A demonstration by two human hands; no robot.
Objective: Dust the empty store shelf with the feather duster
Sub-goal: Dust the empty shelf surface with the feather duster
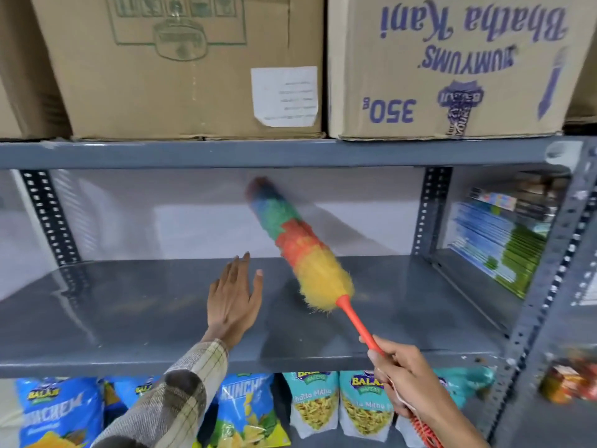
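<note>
The empty grey metal shelf (129, 312) spans the middle of the view. My right hand (407, 383) grips the orange handle of the feather duster (300, 250) at the lower right. Its multicoloured head points up and to the left over the shelf, blurred near the tip; the yellow end is just above the shelf board. My left hand (234, 299) is stretched out flat over the shelf, fingers apart, just left of the duster head, holding nothing.
Two large cardboard boxes (193, 66) (452, 66) stand on the shelf above. Snack bags (319, 405) fill the shelf below. Stacked packets (497, 240) sit in the neighbouring bay to the right, behind perforated grey uprights (433, 211).
</note>
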